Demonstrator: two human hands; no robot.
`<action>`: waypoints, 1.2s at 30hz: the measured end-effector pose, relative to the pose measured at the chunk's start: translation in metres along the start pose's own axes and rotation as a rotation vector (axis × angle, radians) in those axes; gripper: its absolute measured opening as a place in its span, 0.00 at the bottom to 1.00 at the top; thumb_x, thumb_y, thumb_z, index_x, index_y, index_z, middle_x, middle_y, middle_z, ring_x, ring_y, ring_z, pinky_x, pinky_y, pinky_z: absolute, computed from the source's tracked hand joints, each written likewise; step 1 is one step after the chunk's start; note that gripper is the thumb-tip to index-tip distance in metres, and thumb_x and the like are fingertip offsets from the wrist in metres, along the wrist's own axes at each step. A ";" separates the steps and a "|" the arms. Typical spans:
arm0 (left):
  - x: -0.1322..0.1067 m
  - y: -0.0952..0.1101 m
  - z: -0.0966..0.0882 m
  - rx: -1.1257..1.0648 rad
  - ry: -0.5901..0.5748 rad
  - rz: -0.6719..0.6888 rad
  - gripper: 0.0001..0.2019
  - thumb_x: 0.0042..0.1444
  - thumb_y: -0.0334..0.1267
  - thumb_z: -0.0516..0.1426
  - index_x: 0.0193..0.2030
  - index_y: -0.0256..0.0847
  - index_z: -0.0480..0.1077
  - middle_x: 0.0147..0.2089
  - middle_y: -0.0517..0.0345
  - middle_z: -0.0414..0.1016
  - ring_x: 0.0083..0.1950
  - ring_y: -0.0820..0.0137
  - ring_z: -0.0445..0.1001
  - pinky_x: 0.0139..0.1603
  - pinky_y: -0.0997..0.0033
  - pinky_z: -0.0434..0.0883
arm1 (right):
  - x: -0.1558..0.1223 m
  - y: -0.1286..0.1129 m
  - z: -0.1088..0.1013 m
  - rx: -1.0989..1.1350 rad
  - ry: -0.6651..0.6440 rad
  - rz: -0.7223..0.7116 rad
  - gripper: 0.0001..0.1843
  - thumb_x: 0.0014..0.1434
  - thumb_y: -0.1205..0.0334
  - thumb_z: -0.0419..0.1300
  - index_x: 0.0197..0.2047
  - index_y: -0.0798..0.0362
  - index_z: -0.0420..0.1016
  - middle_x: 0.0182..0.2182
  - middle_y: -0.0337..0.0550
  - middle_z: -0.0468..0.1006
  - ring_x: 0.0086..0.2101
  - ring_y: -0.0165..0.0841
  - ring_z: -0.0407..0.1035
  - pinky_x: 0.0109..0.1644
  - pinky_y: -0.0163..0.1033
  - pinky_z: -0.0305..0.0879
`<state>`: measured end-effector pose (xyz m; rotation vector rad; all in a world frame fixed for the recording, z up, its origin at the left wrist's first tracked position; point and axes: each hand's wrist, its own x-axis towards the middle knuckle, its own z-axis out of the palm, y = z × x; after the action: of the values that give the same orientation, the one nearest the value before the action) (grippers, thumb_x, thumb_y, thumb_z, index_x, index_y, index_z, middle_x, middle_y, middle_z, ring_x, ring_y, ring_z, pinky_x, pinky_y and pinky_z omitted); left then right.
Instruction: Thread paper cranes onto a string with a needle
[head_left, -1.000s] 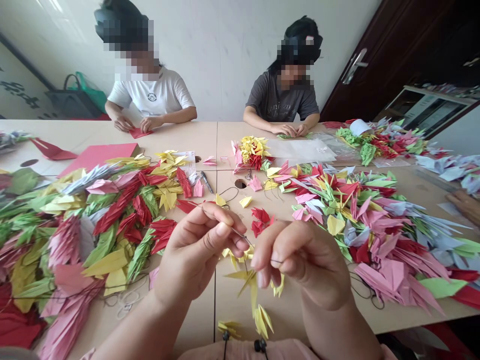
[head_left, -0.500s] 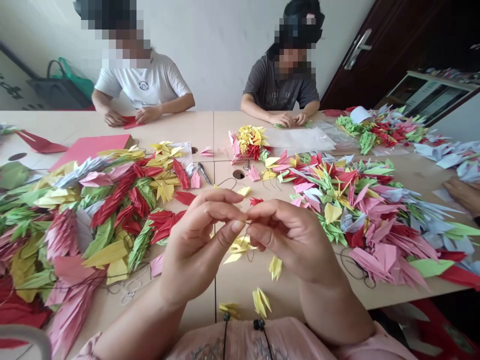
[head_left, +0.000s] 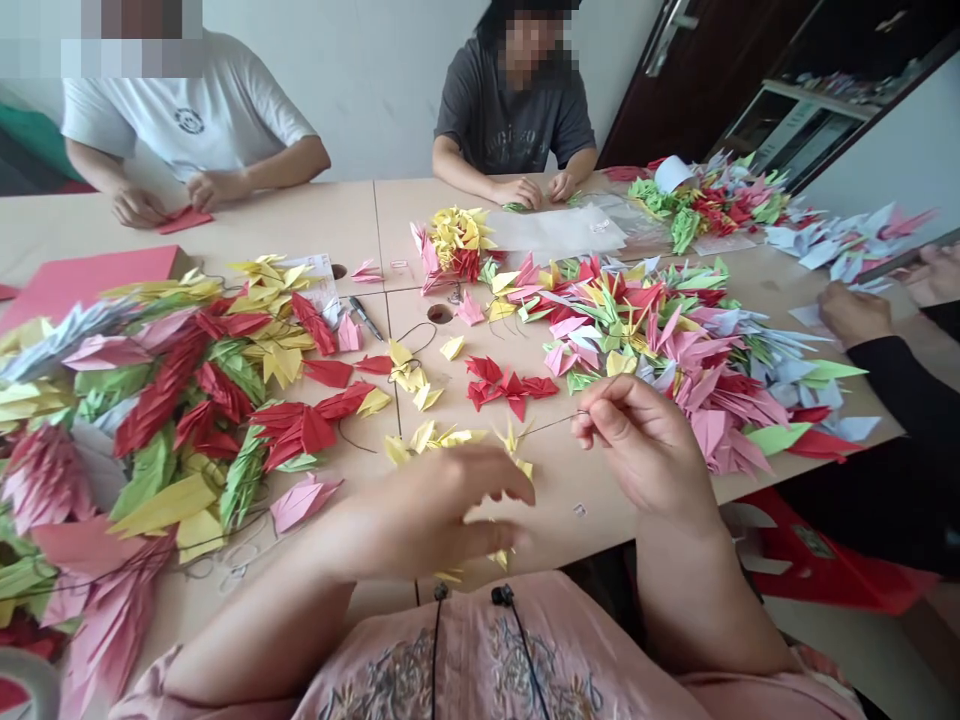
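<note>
My right hand is raised over the table, its thumb and fingertips pinched on a thin dark thread. To the left the thread runs down toward a yellow folded-paper piece. Slightly blurred, my left hand hovers nearer my body, thumb and fingers apart with nothing between them. Beyond it lie more yellow paper pieces, partly hidden by the hand. Red folded-paper pieces sit in a small group ahead of my hands.
Heaps of coloured folded paper lie left and right. A pen and a table hole are ahead. Two people sit opposite, their hands on the table. Another person's hand rests at the right.
My hands, earlier together at the fingertips, have moved apart. The right one has drawn the thread out to the right; the left has opened and lowered. The view has shifted right and down.
</note>
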<state>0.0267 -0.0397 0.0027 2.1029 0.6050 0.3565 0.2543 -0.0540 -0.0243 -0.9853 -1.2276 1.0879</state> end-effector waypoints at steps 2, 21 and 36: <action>0.005 -0.007 0.022 0.147 -0.250 -0.034 0.17 0.56 0.36 0.65 0.53 0.42 0.73 0.50 0.49 0.78 0.47 0.59 0.77 0.45 0.64 0.72 | -0.005 0.001 -0.013 0.024 0.075 0.026 0.11 0.59 0.54 0.69 0.32 0.51 0.76 0.25 0.36 0.75 0.25 0.27 0.69 0.27 0.31 0.68; 0.006 -0.026 -0.010 -0.366 0.409 -0.128 0.08 0.63 0.39 0.57 0.40 0.38 0.76 0.38 0.54 0.80 0.34 0.71 0.76 0.33 0.75 0.73 | 0.007 -0.024 0.018 0.134 -0.054 -0.114 0.07 0.60 0.58 0.68 0.33 0.50 0.78 0.25 0.36 0.79 0.24 0.27 0.72 0.24 0.30 0.70; -0.017 0.008 -0.033 -1.186 0.824 0.105 0.06 0.51 0.30 0.68 0.36 0.41 0.80 0.41 0.57 0.80 0.38 0.74 0.78 0.40 0.81 0.77 | 0.037 -0.036 0.089 -0.066 -0.347 -0.311 0.05 0.66 0.67 0.60 0.39 0.47 0.75 0.38 0.41 0.75 0.38 0.32 0.72 0.38 0.37 0.70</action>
<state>-0.0004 -0.0298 0.0275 0.7847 0.5187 1.2979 0.1702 -0.0259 0.0269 -0.6388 -1.6464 0.9991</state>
